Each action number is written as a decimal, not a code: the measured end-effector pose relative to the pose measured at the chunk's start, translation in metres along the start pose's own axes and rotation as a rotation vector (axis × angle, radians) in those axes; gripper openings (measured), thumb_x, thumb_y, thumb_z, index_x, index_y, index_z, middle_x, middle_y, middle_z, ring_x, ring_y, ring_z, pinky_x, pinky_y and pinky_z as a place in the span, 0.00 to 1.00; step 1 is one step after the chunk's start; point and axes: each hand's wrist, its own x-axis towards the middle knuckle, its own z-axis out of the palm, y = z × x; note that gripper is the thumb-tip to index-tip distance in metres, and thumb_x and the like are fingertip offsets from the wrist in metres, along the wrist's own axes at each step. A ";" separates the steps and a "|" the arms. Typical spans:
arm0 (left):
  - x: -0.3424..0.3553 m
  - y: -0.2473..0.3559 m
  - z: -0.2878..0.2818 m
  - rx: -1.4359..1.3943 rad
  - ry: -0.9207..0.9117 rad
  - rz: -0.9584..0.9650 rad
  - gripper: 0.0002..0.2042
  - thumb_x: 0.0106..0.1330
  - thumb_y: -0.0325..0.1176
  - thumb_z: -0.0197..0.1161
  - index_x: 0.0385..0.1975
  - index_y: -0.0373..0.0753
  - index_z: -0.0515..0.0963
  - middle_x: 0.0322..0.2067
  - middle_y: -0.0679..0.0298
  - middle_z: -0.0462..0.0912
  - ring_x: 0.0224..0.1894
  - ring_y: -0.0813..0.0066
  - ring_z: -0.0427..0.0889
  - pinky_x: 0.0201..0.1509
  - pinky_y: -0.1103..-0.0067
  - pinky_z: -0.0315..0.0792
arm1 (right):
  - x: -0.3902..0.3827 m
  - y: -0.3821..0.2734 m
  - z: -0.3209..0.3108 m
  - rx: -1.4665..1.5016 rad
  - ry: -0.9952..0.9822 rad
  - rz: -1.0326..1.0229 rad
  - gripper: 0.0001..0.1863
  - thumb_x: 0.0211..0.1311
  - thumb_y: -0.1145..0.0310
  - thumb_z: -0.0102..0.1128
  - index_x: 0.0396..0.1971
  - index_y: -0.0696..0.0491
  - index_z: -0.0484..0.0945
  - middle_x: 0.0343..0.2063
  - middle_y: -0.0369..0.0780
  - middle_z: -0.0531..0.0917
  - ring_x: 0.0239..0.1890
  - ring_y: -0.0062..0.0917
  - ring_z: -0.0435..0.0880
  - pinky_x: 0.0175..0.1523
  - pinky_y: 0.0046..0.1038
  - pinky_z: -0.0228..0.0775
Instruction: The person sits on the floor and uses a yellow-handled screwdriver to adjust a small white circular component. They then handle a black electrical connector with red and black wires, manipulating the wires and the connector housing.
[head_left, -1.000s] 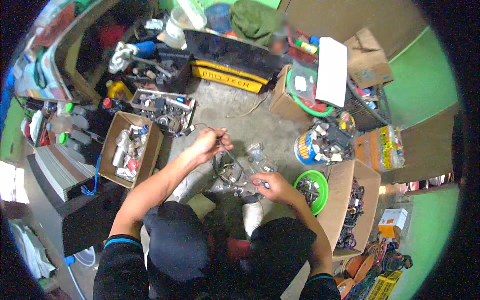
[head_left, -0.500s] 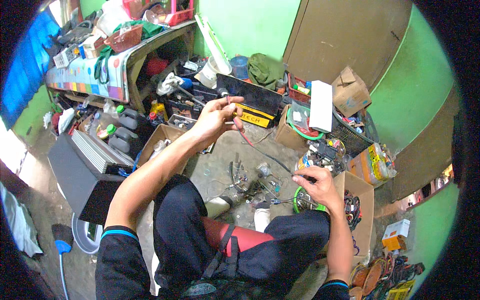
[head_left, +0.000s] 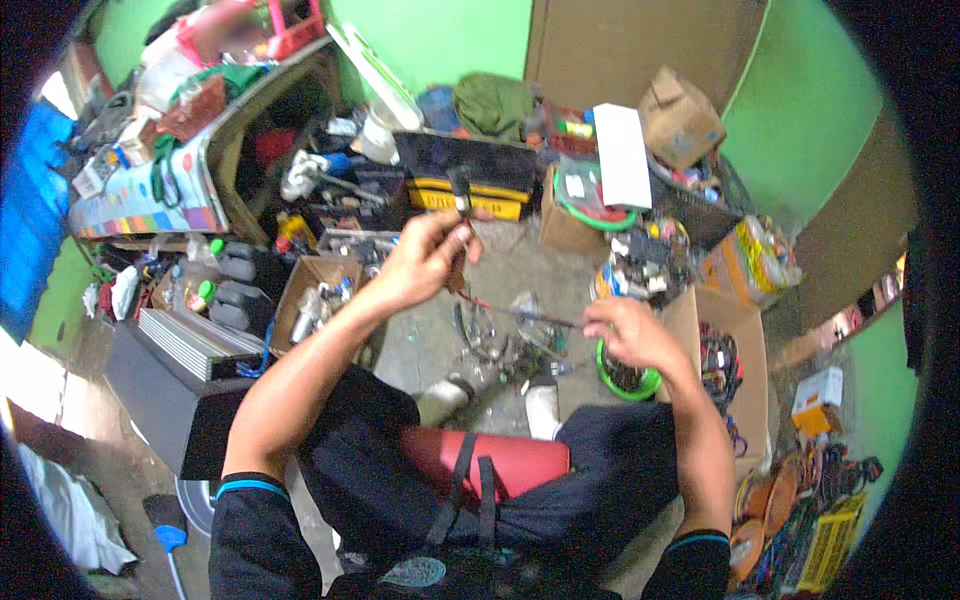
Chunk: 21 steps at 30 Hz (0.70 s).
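My left hand [head_left: 425, 262] is closed on the upper end of a dark and red cable [head_left: 515, 311], with a dark connector [head_left: 460, 193] sticking up above my fingers. My right hand [head_left: 630, 332] grips the same cable farther right, so it runs slanting between both hands. Below it, wires and small metal parts [head_left: 480, 335] lie on the concrete floor [head_left: 420, 345], blurred. A green bowl [head_left: 645, 386] of small parts, partly hidden, is just under my right hand.
Open cardboard boxes stand left [head_left: 290, 300] and right [head_left: 755, 400]. A dark equipment case [head_left: 160, 390] is at left. Ahead are a black-and-yellow toolbox [head_left: 470, 155], a cluttered table [head_left: 140, 200] and a brown door [head_left: 630, 35]. Coiled cords [head_left: 770, 500] lie at lower right.
The view has tilted up from a second ago. My left hand has risen, with the connector now upright above it. My hands are farther apart than at first, the cable still between them.
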 end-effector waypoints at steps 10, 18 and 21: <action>-0.001 0.010 0.037 -0.475 -0.037 -0.320 0.11 0.72 0.34 0.48 0.40 0.32 0.73 0.20 0.62 0.76 0.20 0.74 0.80 0.27 0.74 0.80 | 0.012 -0.020 -0.003 0.051 0.092 -0.051 0.16 0.53 0.65 0.63 0.42 0.54 0.76 0.39 0.44 0.80 0.49 0.38 0.77 0.53 0.38 0.68; -0.009 0.011 0.055 -0.585 -0.046 -0.320 0.15 0.70 0.31 0.52 0.51 0.28 0.72 0.35 0.55 0.80 0.34 0.69 0.83 0.43 0.74 0.80 | 0.034 -0.069 0.044 0.843 -0.155 -0.139 0.11 0.63 0.65 0.58 0.37 0.58 0.77 0.33 0.41 0.83 0.38 0.24 0.81 0.45 0.28 0.72; -0.008 0.010 0.051 -0.575 0.050 -0.299 0.15 0.69 0.32 0.55 0.50 0.28 0.73 0.35 0.55 0.81 0.33 0.70 0.82 0.42 0.75 0.80 | 0.035 -0.072 0.051 0.927 -0.021 0.040 0.11 0.64 0.64 0.58 0.35 0.57 0.77 0.31 0.35 0.80 0.36 0.17 0.78 0.39 0.24 0.71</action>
